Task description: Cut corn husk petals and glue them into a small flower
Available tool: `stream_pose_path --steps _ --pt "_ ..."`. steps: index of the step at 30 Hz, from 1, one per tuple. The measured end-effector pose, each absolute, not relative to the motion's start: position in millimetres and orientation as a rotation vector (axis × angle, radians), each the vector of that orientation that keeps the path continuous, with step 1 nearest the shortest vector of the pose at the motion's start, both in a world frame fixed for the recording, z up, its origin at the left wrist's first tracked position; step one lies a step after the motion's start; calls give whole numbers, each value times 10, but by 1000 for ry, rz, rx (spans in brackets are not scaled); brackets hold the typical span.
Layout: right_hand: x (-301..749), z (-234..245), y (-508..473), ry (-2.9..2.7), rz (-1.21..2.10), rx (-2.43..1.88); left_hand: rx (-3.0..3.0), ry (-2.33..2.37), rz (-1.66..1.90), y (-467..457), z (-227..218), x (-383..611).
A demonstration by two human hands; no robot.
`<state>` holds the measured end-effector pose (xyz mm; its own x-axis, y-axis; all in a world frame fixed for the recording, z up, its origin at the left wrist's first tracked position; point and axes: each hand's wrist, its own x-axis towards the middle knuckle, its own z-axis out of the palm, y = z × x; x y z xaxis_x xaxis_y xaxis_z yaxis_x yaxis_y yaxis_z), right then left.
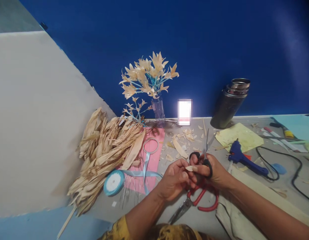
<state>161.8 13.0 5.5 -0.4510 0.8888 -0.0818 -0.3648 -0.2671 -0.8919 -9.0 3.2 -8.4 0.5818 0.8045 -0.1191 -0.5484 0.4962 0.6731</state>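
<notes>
L hand [175, 178] & R hand [214, 173] meet low in the middle, just over the table [284, 185]. L fingers [186, 176] are pressed together & pinch a small pale husk bit [188, 168]. R fingers are curled thru the loops of the black scissors [206, 160] & hold them tight. The blades stick up & away from the person, and I can't tell if they are apart. The husk bit sits btwn both hands, right by the scissor loops. Under the hands, red scissors [203, 201] lie flat on the table w/ blades pointing lower left. To the left is a big pile of dry husks [107, 150], partly on a pink sheet [152, 163]. A blue ribbon roll [114, 182] lies near it w/ ribbon trailing out, & a thin ring [151, 145] is on the pink sheet. At the back by the blue wall stands a vase [158, 111] w/ husk flowers [149, 75]. A dark flask [229, 103] is to the right of it. A blue glue gun [244, 160] lies near R hand, next to a yellow paper [240, 136], w/ a black cord [295, 166] looping off to the right. Little husk scraps [185, 133] are all over the middle.
</notes>
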Motion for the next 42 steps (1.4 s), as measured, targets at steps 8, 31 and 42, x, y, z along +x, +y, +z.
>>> stream_pose_path --steps 8,31,42 --pt "1637 29 126 -1110 1840 -770 613 492 833 24 -63 -76" --pt "1771 -16 326 -1038 1422 -1190 950 1195 1019 372 239 -535" --pt "1879 -109 448 -1081 1293 -1352 1310 1422 965 790 266 -702"
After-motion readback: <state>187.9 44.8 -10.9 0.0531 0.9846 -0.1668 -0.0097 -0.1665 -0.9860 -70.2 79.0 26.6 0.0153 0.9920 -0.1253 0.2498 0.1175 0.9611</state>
